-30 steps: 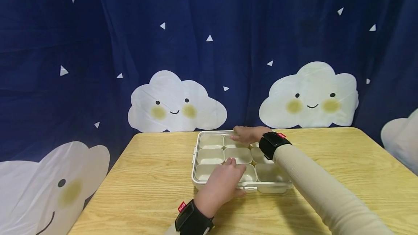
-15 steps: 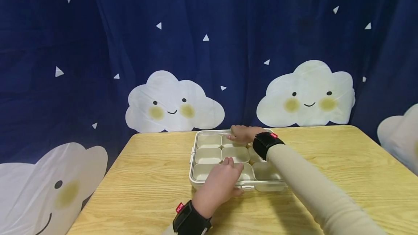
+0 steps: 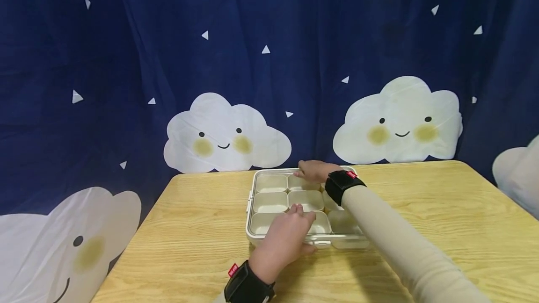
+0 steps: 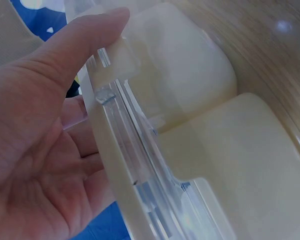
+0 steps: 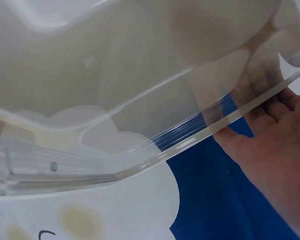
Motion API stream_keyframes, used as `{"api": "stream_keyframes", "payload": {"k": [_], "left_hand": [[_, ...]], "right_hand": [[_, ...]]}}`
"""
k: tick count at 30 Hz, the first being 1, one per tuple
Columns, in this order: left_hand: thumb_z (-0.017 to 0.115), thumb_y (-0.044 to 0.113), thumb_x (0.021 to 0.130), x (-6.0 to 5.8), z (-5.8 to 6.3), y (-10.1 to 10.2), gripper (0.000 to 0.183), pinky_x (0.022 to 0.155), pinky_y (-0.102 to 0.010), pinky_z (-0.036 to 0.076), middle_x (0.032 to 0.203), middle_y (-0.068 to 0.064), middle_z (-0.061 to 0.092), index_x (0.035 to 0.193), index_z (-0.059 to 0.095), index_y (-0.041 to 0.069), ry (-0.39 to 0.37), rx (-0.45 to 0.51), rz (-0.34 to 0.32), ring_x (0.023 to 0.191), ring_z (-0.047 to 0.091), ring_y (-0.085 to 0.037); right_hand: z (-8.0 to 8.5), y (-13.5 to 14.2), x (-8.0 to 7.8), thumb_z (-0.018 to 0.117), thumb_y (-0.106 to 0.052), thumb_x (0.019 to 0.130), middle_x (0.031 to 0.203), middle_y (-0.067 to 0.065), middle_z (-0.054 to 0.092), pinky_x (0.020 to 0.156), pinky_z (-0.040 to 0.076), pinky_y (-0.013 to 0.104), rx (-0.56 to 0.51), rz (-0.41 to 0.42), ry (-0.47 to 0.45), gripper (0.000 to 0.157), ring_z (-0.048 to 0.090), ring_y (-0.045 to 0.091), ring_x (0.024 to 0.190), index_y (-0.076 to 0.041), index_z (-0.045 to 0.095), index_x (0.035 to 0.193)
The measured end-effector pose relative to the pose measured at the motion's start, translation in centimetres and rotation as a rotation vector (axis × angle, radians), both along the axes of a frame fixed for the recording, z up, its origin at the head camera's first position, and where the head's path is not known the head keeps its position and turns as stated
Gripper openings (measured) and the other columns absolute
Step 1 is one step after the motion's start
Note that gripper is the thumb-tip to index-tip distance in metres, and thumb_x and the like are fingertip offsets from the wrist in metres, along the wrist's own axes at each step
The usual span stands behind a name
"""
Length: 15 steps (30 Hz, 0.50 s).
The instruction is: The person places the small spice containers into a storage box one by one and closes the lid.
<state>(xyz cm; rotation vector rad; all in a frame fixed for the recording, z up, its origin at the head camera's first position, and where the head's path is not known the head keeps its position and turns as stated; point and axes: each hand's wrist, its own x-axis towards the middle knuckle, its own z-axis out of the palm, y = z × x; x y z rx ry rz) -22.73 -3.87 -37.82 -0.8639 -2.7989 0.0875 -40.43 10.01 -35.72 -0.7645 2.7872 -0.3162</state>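
A cream storage box with a clear lid and several rounded compartments sits on the table; the compartments I can see look empty. My left hand grips its front edge. In the left wrist view that hand's thumb lies on the front latch, while the fingers reach over the lid. At the far edge, my right hand holds the rim around the middle. The right wrist view has that hand at the lid's clear edge. My right hand and sleeve cover part of the right compartments.
The wooden table extends to both sides of the box. Behind it hangs a dark blue curtain with white clouds and triangles. Another latch is on the box's left side. My right sleeve crosses over the front right.
The right hand and forearm have shifted slightly left along the far edge. The left hand keeps its place on the front latch. The camera view has moved a little.
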Motion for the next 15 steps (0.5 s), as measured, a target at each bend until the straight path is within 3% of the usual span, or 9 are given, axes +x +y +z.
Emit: {"api": "stream_keyframes", "payload": {"k": [10, 15], "left_hand": [[0.088, 0.049, 0.074, 0.09, 0.3, 0.12, 0.065, 0.088, -0.037, 0.057, 0.13, -0.019, 0.066, 0.124, 0.064, 0.017, -0.032, 0.0, 0.05, 0.124, 0.062, -0.028], [0.085, 0.049, 0.078, 0.18, 0.45, 0.3, 0.068, 0.096, -0.039, 0.054, 0.137, -0.02, 0.061, 0.133, 0.061, 0.016, -0.062, -0.003, 0.076, 0.131, 0.057, -0.03]], "right_hand": [[0.71, -0.23, -0.63, 0.05, -0.024, 0.108, 0.079, 0.006, 0.056, 0.078, 0.045, 0.036, 0.055, 0.046, 0.073, 0.028, 0.055, 0.022, 0.079, -0.003, 0.059, 0.093], [0.76, -0.26, -0.91, 0.047, -0.026, 0.108, 0.089, 0.012, 0.063, 0.083, 0.049, 0.042, 0.057, 0.029, 0.049, 0.03, 0.06, 0.028, 0.086, -0.001, 0.06, 0.1]]}}
